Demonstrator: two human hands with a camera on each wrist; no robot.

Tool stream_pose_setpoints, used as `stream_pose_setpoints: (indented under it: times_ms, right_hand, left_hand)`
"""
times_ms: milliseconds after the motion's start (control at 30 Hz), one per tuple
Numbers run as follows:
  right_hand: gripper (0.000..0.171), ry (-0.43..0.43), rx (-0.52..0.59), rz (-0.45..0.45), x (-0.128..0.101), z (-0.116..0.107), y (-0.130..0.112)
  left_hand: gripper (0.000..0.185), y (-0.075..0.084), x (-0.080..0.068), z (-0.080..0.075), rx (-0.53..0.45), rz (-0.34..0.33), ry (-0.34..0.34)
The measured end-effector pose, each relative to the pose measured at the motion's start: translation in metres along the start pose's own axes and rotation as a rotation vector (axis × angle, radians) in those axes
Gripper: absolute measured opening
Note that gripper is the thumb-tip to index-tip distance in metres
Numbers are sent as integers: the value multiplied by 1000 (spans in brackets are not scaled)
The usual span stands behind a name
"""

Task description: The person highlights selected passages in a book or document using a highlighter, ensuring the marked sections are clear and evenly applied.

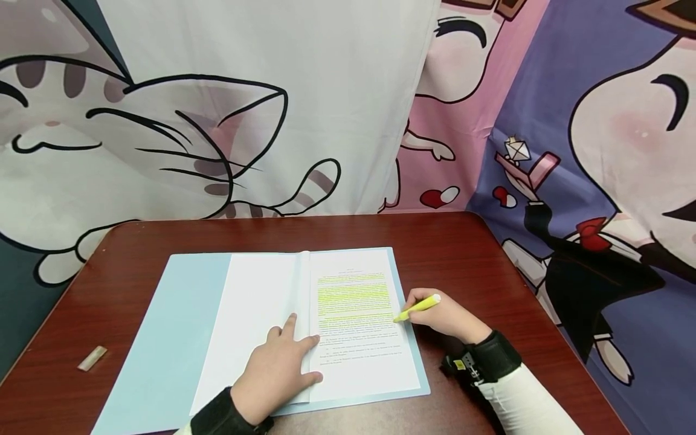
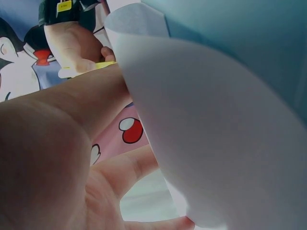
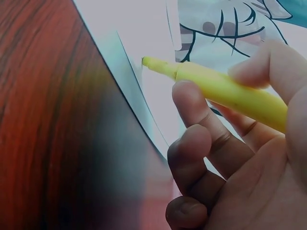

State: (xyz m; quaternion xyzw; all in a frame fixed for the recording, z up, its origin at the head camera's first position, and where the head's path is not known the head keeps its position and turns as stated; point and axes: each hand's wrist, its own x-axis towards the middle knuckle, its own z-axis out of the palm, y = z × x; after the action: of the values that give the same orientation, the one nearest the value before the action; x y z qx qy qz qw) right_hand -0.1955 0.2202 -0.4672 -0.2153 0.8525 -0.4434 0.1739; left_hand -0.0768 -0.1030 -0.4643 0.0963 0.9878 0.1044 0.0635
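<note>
A light blue folder [image 1: 190, 314] lies spread on the table, with a printed page [image 1: 370, 380] on its right side and a blank white page [image 1: 244, 302] left of the fold. Yellow bands cover many of the upper text lines. My right hand [image 1: 443, 314] pinches a yellow highlighter [image 3: 230, 91] between thumb and fingers, its tip at the right end of a text line. My left hand [image 1: 280, 365] rests with spread fingers beside the fold; in the left wrist view its fingers touch a curved white sheet [image 2: 206, 120].
The reddish-brown wooden table [image 1: 446, 248] carries a small pale stick-like piece [image 1: 92, 358] at the left. Behind it hang cartoon-printed curtains [image 1: 348, 109]. Dark wrist bands [image 1: 492, 356] with attached devices sit on the wrists.
</note>
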Motion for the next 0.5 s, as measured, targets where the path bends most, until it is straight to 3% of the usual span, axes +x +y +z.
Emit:
stream_pose_setpoints:
  times_ms: [500]
  right_hand:
    - [3, -10, 62, -17, -2, -4, -3]
  left_hand:
    - [64, -1, 0, 1, -10, 3, -2]
